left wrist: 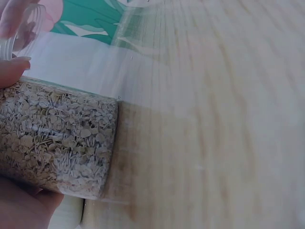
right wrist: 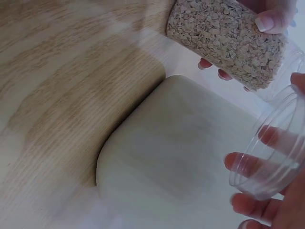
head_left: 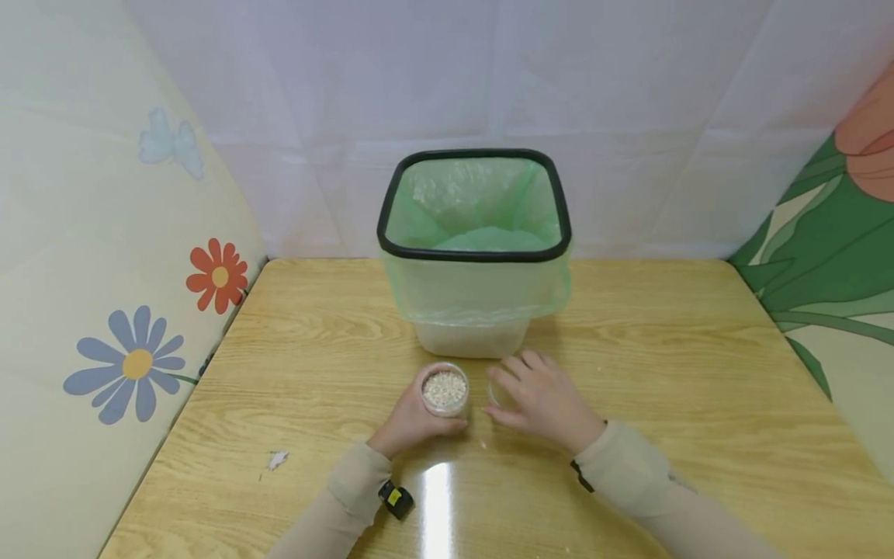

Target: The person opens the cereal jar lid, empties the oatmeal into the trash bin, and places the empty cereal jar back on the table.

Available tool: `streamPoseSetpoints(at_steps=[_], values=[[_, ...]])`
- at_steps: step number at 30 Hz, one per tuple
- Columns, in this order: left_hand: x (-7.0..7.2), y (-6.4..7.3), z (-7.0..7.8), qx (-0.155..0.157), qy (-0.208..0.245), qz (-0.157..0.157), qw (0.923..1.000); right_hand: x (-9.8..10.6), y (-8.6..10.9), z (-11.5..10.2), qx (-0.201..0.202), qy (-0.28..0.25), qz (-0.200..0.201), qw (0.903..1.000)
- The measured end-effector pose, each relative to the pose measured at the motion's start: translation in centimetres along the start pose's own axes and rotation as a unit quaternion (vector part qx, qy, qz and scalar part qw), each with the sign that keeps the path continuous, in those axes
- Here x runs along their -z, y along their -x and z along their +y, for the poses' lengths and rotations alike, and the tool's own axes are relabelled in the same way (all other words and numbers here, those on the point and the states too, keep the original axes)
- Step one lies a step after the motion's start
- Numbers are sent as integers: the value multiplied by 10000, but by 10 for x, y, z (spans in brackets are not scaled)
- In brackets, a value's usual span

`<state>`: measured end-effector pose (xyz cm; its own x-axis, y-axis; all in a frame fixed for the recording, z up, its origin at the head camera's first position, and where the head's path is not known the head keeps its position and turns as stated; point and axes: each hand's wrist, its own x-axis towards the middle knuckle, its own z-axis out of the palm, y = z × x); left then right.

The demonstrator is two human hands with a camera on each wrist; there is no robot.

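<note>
A clear jar (head_left: 445, 390) of rolled oats stands upright in the grip of my left hand (head_left: 410, 419), its mouth uncovered in the head view. The left wrist view shows the oats (left wrist: 57, 138) through the jar's side, filling much of it. Just right of the jar, my right hand (head_left: 541, 397) holds a clear round screw lid (right wrist: 267, 183) by its edge, with fingers curled around it. In the head view a small gap separates lid and jar mouth. My right hand hides part of the lid there.
Behind both hands stands a white bin (head_left: 471, 339) with a black rim (head_left: 475, 255) and a green liner bag (head_left: 461, 190). A small white scrap (head_left: 277, 460) lies on the wooden table (head_left: 698, 373) at left. Printed cloth borders the sides.
</note>
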<state>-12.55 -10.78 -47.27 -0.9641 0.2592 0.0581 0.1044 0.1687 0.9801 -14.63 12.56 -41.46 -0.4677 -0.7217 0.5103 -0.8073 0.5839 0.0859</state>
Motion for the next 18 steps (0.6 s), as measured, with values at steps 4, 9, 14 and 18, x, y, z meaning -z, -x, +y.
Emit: streamPoseSetpoints(at_steps=[4, 9, 14, 18], values=[[0, 0, 0, 8, -16, -3, 10000, -2, 2, 0, -52, 33, -60, 10000], [0, 1, 2, 11, -7, 18, 10000, -5, 4, -1, -60, 207, -193, 9996], [0, 1, 4, -8, 26, 29, 10000, -7, 7, -1, -29, 246, -225, 9994], [0, 1, 4, -14, 20, 23, 10000, -9, 8, -2, -71, 228, -282, 9993]])
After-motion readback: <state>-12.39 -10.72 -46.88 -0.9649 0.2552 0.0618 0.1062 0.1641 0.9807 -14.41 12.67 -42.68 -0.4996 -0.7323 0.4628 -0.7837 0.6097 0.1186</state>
